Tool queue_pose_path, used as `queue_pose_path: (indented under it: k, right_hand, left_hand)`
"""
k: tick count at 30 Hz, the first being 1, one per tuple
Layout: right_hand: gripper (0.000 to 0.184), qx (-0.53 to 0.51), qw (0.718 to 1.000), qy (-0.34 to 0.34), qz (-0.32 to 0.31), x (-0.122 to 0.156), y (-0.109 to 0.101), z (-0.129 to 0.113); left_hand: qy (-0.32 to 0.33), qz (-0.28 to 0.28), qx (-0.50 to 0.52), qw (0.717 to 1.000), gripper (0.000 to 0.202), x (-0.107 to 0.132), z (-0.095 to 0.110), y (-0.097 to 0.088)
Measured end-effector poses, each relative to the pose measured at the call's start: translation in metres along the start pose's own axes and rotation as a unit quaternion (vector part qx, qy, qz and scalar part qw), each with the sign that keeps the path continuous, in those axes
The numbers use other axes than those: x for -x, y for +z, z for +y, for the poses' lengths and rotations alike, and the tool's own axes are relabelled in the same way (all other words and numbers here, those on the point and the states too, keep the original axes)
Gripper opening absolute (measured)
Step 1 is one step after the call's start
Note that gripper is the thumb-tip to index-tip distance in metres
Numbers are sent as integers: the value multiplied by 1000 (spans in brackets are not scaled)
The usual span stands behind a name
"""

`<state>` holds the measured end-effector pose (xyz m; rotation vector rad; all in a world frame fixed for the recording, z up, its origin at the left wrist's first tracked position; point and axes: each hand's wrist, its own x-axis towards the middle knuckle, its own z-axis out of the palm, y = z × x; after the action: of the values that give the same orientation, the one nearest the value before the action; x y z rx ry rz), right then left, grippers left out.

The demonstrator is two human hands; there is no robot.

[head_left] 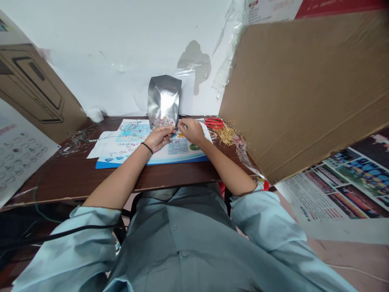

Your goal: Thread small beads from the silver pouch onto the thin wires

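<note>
My left hand (pixel 160 138) is closed, its thumb and fingertips pinched together over the printed sheets. Beside it my right hand (pixel 191 130) also pinches, its fingertips almost meeting the left ones. Whatever lies between the fingers is too small to make out. Just behind the hands stands a shiny silver foil bag (pixel 164 97), leaning against the wall. Small colourful beads (pixel 163 122) gather at its base, and some lie scattered on the printed sheets (pixel 133 149) below my hands.
Red-handled scissors (pixel 213 123) lie to the right, by a heap of small gold sticks (pixel 226 134) and crumpled clear plastic (pixel 241 150). Tangled clear threads (pixel 75 140) lie on the left of the dark table (pixel 75 178). Cardboard panels (pixel 304 89) stand at both sides.
</note>
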<state>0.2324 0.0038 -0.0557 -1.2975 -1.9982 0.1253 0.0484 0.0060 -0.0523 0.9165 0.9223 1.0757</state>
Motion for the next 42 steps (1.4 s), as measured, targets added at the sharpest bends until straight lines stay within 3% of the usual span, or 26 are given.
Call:
queue_pose_path:
  k: [5, 33, 42]
  right_hand:
    - [18, 11, 1000, -3, -17, 0, -2, -5]
    - [16, -49, 996, -79, 14, 0, 11, -4]
    - [16, -50, 997, -66, 7, 3, 6, -11]
  left_hand:
    - [-2, 2, -13, 1000, 15, -2, -3, -5]
    - [-17, -41, 44, 998, 22, -6, -4, -14]
    - [-15, -62, 41, 997, 18, -8, -7, -15]
